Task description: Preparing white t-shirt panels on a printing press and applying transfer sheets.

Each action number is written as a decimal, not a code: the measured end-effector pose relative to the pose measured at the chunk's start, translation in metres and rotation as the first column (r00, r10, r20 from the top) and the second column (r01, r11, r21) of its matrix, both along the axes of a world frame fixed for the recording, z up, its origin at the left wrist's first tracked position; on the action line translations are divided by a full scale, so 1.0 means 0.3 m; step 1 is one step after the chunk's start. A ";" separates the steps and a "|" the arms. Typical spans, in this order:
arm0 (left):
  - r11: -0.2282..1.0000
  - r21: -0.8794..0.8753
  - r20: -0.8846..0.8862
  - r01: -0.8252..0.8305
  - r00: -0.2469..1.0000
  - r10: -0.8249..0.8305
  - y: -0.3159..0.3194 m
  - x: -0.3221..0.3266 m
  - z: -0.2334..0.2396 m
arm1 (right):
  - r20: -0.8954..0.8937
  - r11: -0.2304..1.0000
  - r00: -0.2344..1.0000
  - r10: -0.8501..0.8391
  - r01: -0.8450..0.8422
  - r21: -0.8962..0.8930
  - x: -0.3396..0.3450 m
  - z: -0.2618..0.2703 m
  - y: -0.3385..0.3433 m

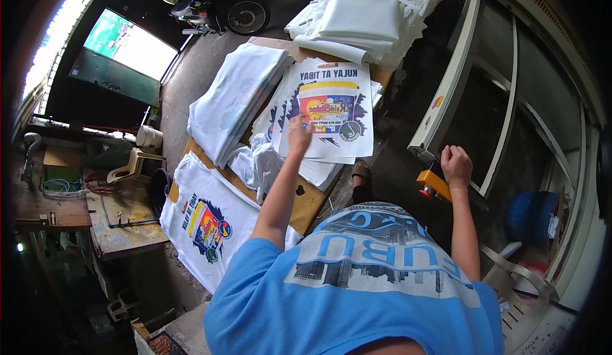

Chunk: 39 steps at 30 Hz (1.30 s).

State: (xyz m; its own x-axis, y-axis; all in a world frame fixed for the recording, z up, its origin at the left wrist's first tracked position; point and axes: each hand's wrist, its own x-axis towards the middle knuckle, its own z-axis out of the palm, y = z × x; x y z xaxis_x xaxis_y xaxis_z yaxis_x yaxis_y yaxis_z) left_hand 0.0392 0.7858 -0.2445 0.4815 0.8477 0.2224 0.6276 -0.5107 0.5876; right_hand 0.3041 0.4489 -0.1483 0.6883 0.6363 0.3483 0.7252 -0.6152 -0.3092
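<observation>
My left hand (300,135) is over the lower left part of a printed transfer sheet (330,149), whose colourful paint-bucket picture and lettering are mirrored. Whether its fingers grip the sheet is not clear. More sheets lie beneath it on a wooden table (306,204). At the right, my right hand (456,164) is curled near the corner of a large machine frame (430,130), above a yellow control box with a red button (432,185); nothing shows in it. Left of the sheets are folded white shirts (234,101) and a crumpled white cloth (260,161). Printed white shirts (239,226) lie nearer me.
Stacked white sheets (358,18) cover the far end. A motorcycle (215,8) stands beyond. On the left are a plastic stool (138,166), a white bucket (149,136) and a workbench (129,230). A plastic chair (521,278) stands at lower right.
</observation>
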 end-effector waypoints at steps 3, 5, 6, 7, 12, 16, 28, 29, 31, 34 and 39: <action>0.919 -0.023 -0.344 -0.393 0.866 0.362 0.122 -0.163 -0.084 | -0.025 1.000 1.000 0.002 -0.002 0.004 -0.004 0.007 0.008; 0.792 -0.127 -0.475 -0.597 0.738 0.480 0.165 -0.257 -0.139 | -0.042 1.000 0.999 0.007 -0.006 0.006 -0.007 0.012 0.016; 0.798 -0.140 -0.478 -0.586 0.746 0.464 0.155 -0.236 -0.130 | -0.039 1.000 0.999 -0.007 0.007 -0.007 0.001 0.003 0.006; 0.791 -0.188 -0.540 -0.582 0.734 0.412 0.148 -0.217 -0.120 | -0.038 0.999 0.999 -0.023 0.022 -0.025 0.008 -0.007 -0.002; 0.777 -0.323 -0.563 -0.540 0.770 0.301 0.178 -0.285 -0.151 | -0.014 0.999 1.000 0.023 -0.024 -0.034 -0.001 0.001 0.009; 0.817 -0.235 -0.171 -0.527 0.850 0.499 0.189 -0.326 -0.153 | -0.044 0.998 0.999 0.030 -0.032 -0.059 -0.010 0.010 0.025; 0.978 0.193 -0.045 0.080 0.996 -0.073 -0.353 -0.251 0.011 | -0.026 0.996 1.000 0.017 -0.019 -0.084 0.008 -0.013 0.000; 0.984 0.131 -0.078 0.117 0.991 -0.107 -0.380 -0.277 -0.030 | -0.027 0.996 0.999 0.028 -0.030 -0.082 0.006 -0.011 0.000; 0.983 0.109 -0.100 0.145 0.986 -0.135 -0.425 -0.292 -0.075 | -0.026 0.996 0.999 0.032 -0.034 -0.082 0.005 -0.018 0.000; 0.979 0.128 -0.173 0.158 0.976 -0.135 -0.450 -0.282 -0.080 | -0.049 0.994 0.999 0.014 -0.019 -0.106 -0.002 -0.016 0.001; 0.971 0.139 -0.340 0.195 0.930 -0.138 -0.424 -0.282 -0.072 | -0.039 0.996 0.999 0.030 -0.033 -0.081 -0.015 -0.017 0.019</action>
State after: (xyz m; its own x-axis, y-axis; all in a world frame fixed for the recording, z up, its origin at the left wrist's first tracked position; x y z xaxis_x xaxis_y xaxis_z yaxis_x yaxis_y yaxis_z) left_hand -0.0454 0.6585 -0.2660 0.6821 0.7133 0.1608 0.6674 -0.6972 0.2617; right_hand 0.2996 0.4547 -0.1536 0.6793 0.6828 0.2688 0.7332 -0.6169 -0.2861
